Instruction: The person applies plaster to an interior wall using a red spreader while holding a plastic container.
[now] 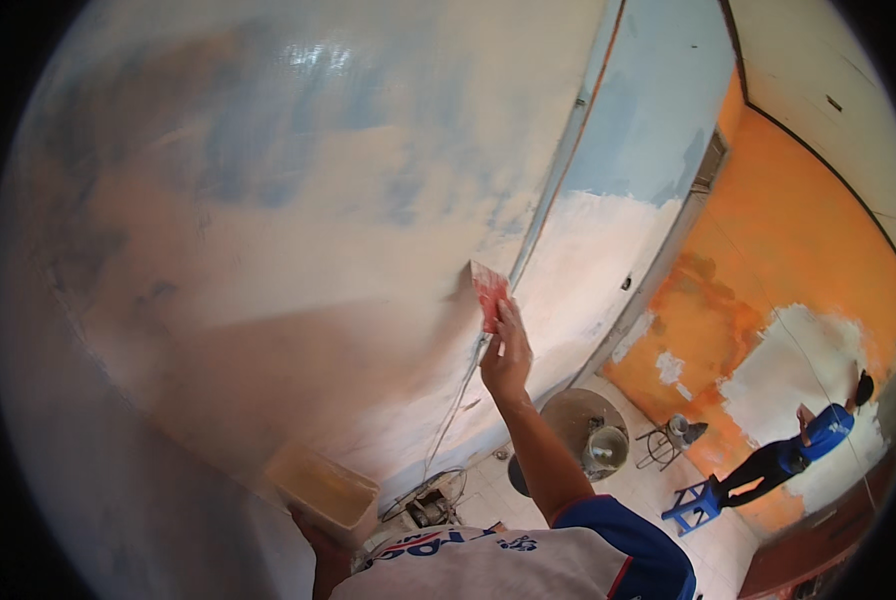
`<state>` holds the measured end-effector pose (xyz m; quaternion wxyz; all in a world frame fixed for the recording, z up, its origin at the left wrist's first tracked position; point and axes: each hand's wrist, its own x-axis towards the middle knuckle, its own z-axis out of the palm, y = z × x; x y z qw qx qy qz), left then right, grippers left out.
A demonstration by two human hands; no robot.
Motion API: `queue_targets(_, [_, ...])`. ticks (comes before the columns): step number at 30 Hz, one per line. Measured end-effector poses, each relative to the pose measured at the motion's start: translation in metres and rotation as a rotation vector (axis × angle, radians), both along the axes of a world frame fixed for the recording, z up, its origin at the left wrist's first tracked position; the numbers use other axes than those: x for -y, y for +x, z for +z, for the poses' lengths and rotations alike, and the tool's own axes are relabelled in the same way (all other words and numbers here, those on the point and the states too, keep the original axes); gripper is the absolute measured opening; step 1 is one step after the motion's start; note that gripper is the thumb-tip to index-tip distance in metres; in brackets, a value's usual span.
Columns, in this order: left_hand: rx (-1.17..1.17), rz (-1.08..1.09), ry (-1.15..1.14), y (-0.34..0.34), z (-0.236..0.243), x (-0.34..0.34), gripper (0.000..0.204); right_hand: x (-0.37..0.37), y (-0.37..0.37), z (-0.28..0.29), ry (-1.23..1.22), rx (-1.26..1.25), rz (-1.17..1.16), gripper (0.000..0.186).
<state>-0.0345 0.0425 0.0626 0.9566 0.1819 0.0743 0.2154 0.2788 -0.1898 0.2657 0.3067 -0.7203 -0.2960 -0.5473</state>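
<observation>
My right hand [509, 360] is raised with the arm stretched out, its fingers closed on a red, flat-bladed putty scraper [490, 297]. The scraper's edge lies at or very near the wall [368, 230], which is patchy with pale filler over blue. Low on the left, my left hand [320, 540] supports a tan rectangular tub [318, 485] from below. The tub is tilted, and its contents cannot be made out clearly.
A vertical pipe [568, 160] runs down the wall beside the scraper. Below stand a round table [565, 410], a bucket [606, 452] and cable-tangled equipment [430, 505]. A co-worker [818, 440] stands on a blue stool [693, 507] by the orange wall [788, 230].
</observation>
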Motion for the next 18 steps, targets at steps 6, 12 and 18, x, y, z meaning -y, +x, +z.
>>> queue_targets(6, [-0.083, -0.005, -0.026, -0.004, -0.016, -0.002, 0.079, 0.002, -0.004, 0.106, 0.199, 0.325, 0.117, 0.023])
queue_targets(12, [0.05, 0.022, 0.127, -0.007, -0.006, -0.003, 0.081, -0.027, -0.047, 0.131, 0.707, -0.163, 0.733, 0.02])
queue_targets(18, [-0.086, 0.085, -0.042, -0.002, 0.01, -0.011, 0.078, -0.035, -0.078, 0.042, 0.885, -0.927, 1.185, 0.019])
